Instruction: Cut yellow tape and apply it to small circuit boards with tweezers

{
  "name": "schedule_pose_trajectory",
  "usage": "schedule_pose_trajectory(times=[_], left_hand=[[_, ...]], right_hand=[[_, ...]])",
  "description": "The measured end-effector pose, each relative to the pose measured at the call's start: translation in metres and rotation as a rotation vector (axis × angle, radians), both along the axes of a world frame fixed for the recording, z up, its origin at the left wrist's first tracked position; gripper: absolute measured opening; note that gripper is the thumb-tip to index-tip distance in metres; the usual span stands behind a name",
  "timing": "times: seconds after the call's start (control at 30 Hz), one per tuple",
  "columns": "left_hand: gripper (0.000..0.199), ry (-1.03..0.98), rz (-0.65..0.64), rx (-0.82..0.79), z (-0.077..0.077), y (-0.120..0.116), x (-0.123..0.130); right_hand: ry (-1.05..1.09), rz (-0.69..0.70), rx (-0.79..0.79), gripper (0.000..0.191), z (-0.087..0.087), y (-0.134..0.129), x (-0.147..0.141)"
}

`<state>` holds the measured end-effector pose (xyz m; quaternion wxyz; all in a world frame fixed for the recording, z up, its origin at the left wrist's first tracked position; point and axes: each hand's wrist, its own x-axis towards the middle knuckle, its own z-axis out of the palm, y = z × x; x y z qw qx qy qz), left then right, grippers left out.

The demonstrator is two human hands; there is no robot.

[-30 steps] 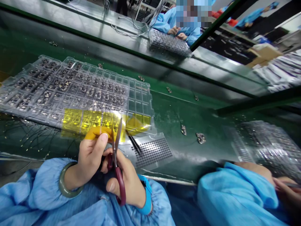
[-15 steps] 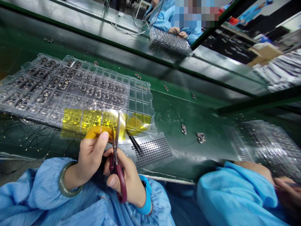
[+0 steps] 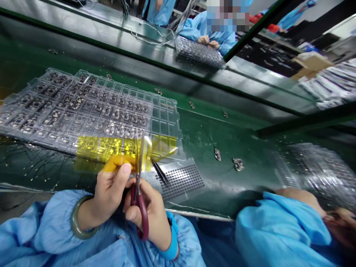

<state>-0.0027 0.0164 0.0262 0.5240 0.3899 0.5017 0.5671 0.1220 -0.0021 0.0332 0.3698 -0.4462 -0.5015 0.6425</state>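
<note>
My left hand (image 3: 112,193) pinches a transparent yellow film sheet (image 3: 91,150) near its lower edge, thumb in front and fingers behind the film. In my right hand (image 3: 155,211) is a pair of scissors with dark red handles (image 3: 144,218), pointing away from me. The narrow scissor blades stand slightly apart at the film, right of my left thumb. Just right of the film lie black tweezers (image 3: 161,174) on a clear sheet of small dark rectangles (image 3: 186,181). Behind the film, clear plastic trays (image 3: 164,115) hold many small circuit boards (image 3: 102,107).
Loose boards (image 3: 217,154) lie on the green table (image 3: 200,137), another board (image 3: 237,164) farther right. Thin black wires (image 3: 41,163) trail at the left. A co-worker's blue sleeve (image 3: 278,226) is at the right, near stacked trays (image 3: 328,170). Another person's hands (image 3: 208,41) work across the bench.
The film and scissors sit slightly lower in view, and the blades look a little farther right. My grip on both is unchanged. Another person's blue clothing now shows at the top.
</note>
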Motion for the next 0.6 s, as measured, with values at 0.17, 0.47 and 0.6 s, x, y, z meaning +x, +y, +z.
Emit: schedule_pose_trajectory(times=[0.17,0.47,0.6], left_hand=[[0.033,-0.026,-0.013,0.000,0.001,-0.001,0.001],[0.031,-0.016,-0.060,-0.005,0.003,-0.005,0.002],[0.026,0.003,-0.019,0.012,0.004,-0.004,0.002]], right_hand=[[0.003,-0.019,0.018,0.076,0.001,0.001,-0.001],[-0.001,-0.012,0.092,0.079,0.010,0.004,0.000],[0.060,-0.019,0.071,0.076,0.013,0.006,-0.003]])
